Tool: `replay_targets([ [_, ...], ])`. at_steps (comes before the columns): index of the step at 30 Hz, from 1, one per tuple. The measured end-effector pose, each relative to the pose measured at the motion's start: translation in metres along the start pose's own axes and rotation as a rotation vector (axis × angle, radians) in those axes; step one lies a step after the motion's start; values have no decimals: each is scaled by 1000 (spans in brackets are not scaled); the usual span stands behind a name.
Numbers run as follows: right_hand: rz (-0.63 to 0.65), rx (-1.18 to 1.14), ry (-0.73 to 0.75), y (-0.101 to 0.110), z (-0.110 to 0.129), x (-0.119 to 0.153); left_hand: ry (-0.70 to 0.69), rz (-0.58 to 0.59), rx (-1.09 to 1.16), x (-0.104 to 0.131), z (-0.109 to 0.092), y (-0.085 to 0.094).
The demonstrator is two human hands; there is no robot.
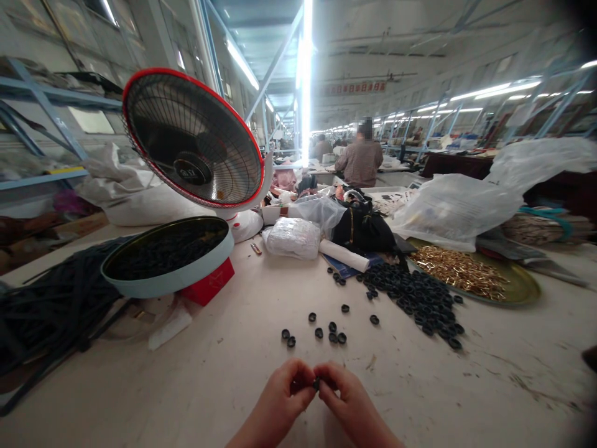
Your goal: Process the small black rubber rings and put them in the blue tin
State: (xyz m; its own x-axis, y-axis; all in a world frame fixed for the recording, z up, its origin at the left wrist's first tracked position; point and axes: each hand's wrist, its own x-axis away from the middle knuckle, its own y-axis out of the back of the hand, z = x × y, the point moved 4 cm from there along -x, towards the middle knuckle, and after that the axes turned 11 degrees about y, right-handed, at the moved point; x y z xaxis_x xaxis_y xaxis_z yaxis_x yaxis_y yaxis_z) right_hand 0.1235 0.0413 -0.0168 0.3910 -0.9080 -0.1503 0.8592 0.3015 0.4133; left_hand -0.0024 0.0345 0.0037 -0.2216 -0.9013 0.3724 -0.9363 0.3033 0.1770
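Observation:
My left hand (285,393) and my right hand (344,393) meet low in the middle of the head view, over the pale table. Between their pinched fingertips they both hold a small black piece (316,384), mostly hidden by the fingers. Just beyond them lie several loose black rings (333,337). A large heap of the same black rings (410,295) spreads to the right. Behind it a round tray (527,289) holds many small gold-coloured metal pieces (461,272).
At the left, a round tin (175,274) of dark pieces rests on a red box (209,283), beside a pile of black strips (51,305). A red-rimmed heater (193,137) stands behind. Wrapped packages (293,238) and a black bag (364,229) lie further back. A person (360,158) is beyond.

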Motion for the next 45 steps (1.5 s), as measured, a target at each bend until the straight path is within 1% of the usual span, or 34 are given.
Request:
replay_targets([
  [2, 20, -1, 23, 1, 3, 1, -13, -14, -68, 1, -2, 0],
  [6, 33, -21, 20, 2, 7, 2, -72, -140, -223, 3, -3, 0],
  [8, 22, -71, -21, 1, 6, 2, -101, -179, -205, 3, 0, 1],
  [11, 1, -211, -74, -4, 4, 4, -97, -197, -112, 1, 6, -1],
  [13, -22, -284, -81, -8, 2, 4, -93, -226, -68, 1, 7, -4],
  [15, -46, -317, -71, -9, 0, 4, -108, -266, -61, 2, 4, -6],
  [17, -70, -359, -66, -8, -3, 4, -124, -250, -64, 4, -1, -8],
  [20, -98, -516, -114, -6, -7, 3, -105, -105, -23, 7, -8, -10],
  [22, -82, -630, -164, -7, -7, 3, -78, -30, 14, 9, -11, -8],
  [24, -62, -698, -191, -9, -5, 2, -71, -34, -11, 11, -12, -5],
  [27, -68, -744, -186, -12, -1, 2, -91, -121, -109, 12, -12, -2],
  [29, -86, -752, -173, -13, -1, 2, -116, -166, -115, 12, -10, -3],
  [32, -93, -764, -138, -14, 0, 2, -158, -188, -52, 9, -7, -6],
  [34, -105, -753, -105, -15, 1, 3, -176, -224, -56, 8, -6, -9],
  [36, -115, -666, -76, -15, 2, 4, -205, -299, -140, 7, -6, -11],
  [38, -114, -505, -56, -15, 2, 5, -237, -378, -254, 7, -7, -12],
  [40, -114, -366, -50, -15, -1, 5, -238, -399, -345, 4, -8, -11],
  [42, -108, -315, -75, -14, -9, 2, -193, -360, -382, -2, -9, -4],
  [44, -110, -313, -130, -11, -21, -3, -151, -335, -417, -7, -10, 11],
  [45, -122, -300, -158, -7, -28, -7, -137, -342, -456, -10, -11, 20],
])
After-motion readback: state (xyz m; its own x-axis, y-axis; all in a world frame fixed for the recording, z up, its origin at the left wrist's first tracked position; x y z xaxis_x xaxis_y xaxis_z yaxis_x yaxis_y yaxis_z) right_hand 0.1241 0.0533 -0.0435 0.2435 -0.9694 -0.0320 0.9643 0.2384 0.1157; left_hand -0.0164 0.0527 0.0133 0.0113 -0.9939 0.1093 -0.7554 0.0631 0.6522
